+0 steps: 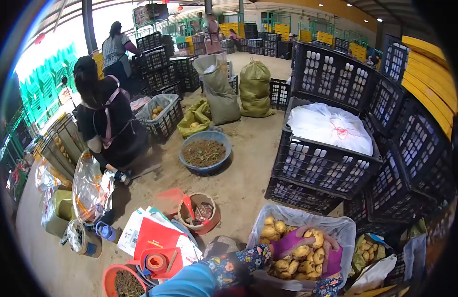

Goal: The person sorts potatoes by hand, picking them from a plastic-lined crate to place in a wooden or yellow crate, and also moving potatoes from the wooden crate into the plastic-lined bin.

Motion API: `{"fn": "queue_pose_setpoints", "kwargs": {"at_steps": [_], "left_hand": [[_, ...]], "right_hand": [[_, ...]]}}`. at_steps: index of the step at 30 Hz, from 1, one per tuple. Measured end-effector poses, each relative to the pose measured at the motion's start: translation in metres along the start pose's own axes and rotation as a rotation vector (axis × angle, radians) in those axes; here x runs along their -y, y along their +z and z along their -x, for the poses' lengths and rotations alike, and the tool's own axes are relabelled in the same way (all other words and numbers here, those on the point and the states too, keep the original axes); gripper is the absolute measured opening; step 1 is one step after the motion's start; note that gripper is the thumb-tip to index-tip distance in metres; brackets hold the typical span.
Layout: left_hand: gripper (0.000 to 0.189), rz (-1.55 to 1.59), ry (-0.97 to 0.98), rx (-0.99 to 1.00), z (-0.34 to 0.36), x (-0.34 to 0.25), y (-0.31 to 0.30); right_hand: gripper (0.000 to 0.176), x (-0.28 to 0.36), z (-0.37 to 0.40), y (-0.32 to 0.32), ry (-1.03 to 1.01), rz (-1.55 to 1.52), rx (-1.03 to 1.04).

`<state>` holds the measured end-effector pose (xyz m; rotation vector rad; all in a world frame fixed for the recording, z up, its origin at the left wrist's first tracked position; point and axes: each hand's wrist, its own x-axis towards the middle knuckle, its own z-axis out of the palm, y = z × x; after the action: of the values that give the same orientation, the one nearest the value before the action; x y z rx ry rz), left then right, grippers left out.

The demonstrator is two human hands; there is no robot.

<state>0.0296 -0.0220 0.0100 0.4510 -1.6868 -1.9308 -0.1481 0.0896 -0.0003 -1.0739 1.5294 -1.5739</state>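
Note:
My left hand [288,243], in a purple fingerless glove, reaches into a crate lined with clear plastic [342,227]. Its fingers curl round a yellow-brown potato [314,238] near the crate's middle. From the right side my right hand [332,257], gloved the same way, closes its bent fingers on the potatoes between the hands; some fingertips are hidden. Loose potatoes [293,267] lie below and behind both hands. Flower-patterned sleeves cover my forearms.
Stacked black crates [328,168] stand ahead to the right. A blue basin of soil and plant scraps [205,153], a bucket [199,213] and a red basin [122,282] sit on the floor. One person [107,109] crouches at left beside another potato crate [162,116].

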Motion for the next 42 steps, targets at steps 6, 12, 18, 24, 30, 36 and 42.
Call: {"fn": "queue_pose_setpoints", "kwargs": {"at_steps": [6,12,18,24,30,36,42], "left_hand": [[0.062,-0.102,0.057,0.038,-0.005,0.0,0.008],[0.041,0.001,0.032,-0.038,-0.004,0.019,0.002],[0.056,-0.555,0.07,-0.137,-0.005,0.013,0.013],[0.03,-0.31,0.02,0.118,-0.014,0.018,0.004],[0.037,-0.988,0.349,0.13,-0.006,0.043,-0.01],[0.067,-0.863,0.254,0.228,-0.007,0.012,0.012],[0.049,-1.034,0.381,0.231,-0.004,0.033,0.008]], "right_hand": [[0.045,-0.029,-0.005,-0.012,0.159,0.121,0.117],[0.082,0.002,0.0,0.001,-0.201,0.364,0.126],[0.075,0.038,0.016,0.006,-0.091,0.577,0.077],[0.076,0.026,0.025,-0.01,-0.047,0.296,0.143],[0.077,0.015,0.035,0.0,0.012,0.271,0.108],[0.079,-0.006,0.041,-0.007,-0.187,0.591,-0.033],[0.073,0.018,0.054,-0.024,0.043,0.284,0.062]]}}
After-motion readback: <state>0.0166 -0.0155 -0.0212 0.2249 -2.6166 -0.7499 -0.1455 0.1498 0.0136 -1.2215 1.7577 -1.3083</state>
